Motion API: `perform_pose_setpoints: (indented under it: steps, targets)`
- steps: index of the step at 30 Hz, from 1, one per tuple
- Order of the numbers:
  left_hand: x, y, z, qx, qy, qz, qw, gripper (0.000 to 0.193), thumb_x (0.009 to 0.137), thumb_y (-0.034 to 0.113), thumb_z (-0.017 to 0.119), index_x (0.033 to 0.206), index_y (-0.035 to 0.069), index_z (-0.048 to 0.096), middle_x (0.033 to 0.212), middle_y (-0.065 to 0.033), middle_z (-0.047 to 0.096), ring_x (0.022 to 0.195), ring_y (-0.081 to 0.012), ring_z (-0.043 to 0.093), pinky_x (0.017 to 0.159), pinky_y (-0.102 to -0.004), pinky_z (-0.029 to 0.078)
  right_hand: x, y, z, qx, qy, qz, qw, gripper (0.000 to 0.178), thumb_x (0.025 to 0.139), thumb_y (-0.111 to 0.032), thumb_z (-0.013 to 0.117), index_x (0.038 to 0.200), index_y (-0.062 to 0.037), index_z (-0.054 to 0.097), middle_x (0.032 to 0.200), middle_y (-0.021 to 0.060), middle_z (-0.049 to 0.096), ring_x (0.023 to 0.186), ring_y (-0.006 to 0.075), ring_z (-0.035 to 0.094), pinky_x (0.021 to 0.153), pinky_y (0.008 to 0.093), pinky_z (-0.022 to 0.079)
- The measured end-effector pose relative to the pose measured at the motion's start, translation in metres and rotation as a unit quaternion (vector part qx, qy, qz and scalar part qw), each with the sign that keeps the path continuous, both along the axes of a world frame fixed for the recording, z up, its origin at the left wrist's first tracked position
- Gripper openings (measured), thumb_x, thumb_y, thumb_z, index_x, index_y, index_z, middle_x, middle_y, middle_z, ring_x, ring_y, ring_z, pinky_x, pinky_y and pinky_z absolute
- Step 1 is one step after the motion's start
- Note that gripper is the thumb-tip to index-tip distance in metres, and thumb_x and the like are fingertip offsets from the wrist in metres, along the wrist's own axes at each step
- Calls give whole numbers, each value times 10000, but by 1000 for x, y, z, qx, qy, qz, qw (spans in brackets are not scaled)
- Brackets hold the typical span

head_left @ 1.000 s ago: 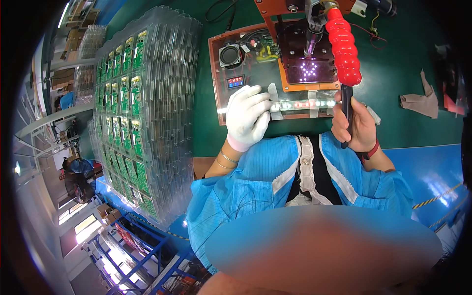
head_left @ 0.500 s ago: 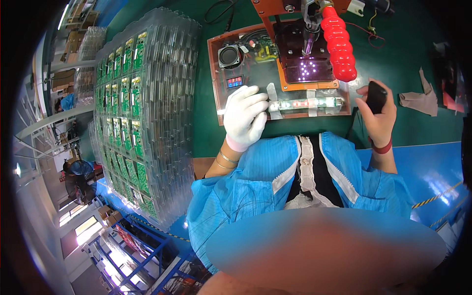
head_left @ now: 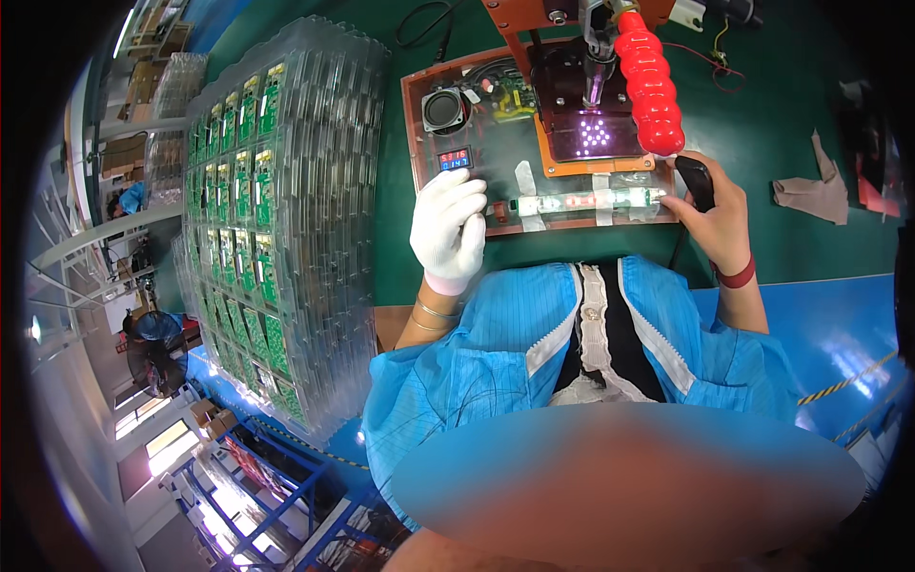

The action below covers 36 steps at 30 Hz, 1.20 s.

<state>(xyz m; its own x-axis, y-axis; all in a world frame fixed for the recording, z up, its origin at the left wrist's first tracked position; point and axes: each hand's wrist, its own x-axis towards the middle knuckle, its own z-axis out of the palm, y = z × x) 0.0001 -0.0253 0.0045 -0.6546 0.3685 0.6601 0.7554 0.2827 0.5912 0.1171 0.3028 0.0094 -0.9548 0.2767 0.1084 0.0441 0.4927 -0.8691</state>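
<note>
My left hand (head_left: 448,229), in a white glove, hovers over or rests on the left part of a shallow orange-framed test box (head_left: 416,124) with a clear cover. Its fingers are loosely bent and nothing shows in them. My bare right hand (head_left: 717,214) is closed around a small black handheld object (head_left: 696,181), kind unclear. Its thumb tip reaches the right end of a lit strip (head_left: 581,201) along the box's near edge. Pale tape (head_left: 602,200) crosses the strip. Above stands a toggle clamp with a ribbed red handle (head_left: 649,86), over a dark plate (head_left: 586,138) showing lit dots.
A tall stack of clear trays (head_left: 334,219) with green circuit boards (head_left: 250,181) stands at the left. Inside the box are a round speaker (head_left: 444,111) and a small digital display (head_left: 455,158). A beige cloth piece (head_left: 815,191) lies on the green table at right.
My left hand has drawn back leftward from the strip's left end, uncovering it. My right hand has moved left with the black object, bringing its thumb to the strip's right end.
</note>
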Motion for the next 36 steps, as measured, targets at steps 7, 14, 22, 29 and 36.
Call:
perform_pose_setpoints:
  steps: [7,14,22,29,36]
  targets:
    - [-4,-11,2,-13,5,-4,1000,208,752,-25,664,949,14,715,1052,-109,759,1119,-326,666,1031,-434,502,8,-1,-6,-49,36,45,997,538,740,17,819,1254,-52,677,1037,79,774,757,153,673,707,246,528]
    - [-7,-32,-9,-82,-92,146,981,476,787,-24,675,1259,25,640,1357,-147,629,1336,-328,532,1148,-415,409,12,15,-13,-60,54,160,984,488,785,37,763,1257,9,641,1090,117,776,823,168,701,751,246,554]
    - [-14,-39,-5,-99,-265,78,956,735,803,-26,676,1506,36,469,1606,-178,390,1476,-334,398,1226,-393,317,4,20,6,-209,31,-29,977,491,842,66,644,1326,9,580,1125,143,740,697,134,618,689,233,522]
    - [-17,-50,-8,9,-328,47,943,720,813,-20,668,1504,26,469,1629,-184,352,1487,-323,386,1229,-394,304,-65,22,118,-90,469,-43,878,422,898,0,679,1307,3,576,1167,192,730,738,200,664,722,266,536]
    - [-16,-39,9,77,-310,87,943,641,825,-29,645,1451,20,516,1576,-173,443,1440,-303,450,1210,-397,337,-117,-11,166,239,561,287,739,566,718,-64,901,1223,-27,648,1164,205,739,832,260,724,726,333,594]
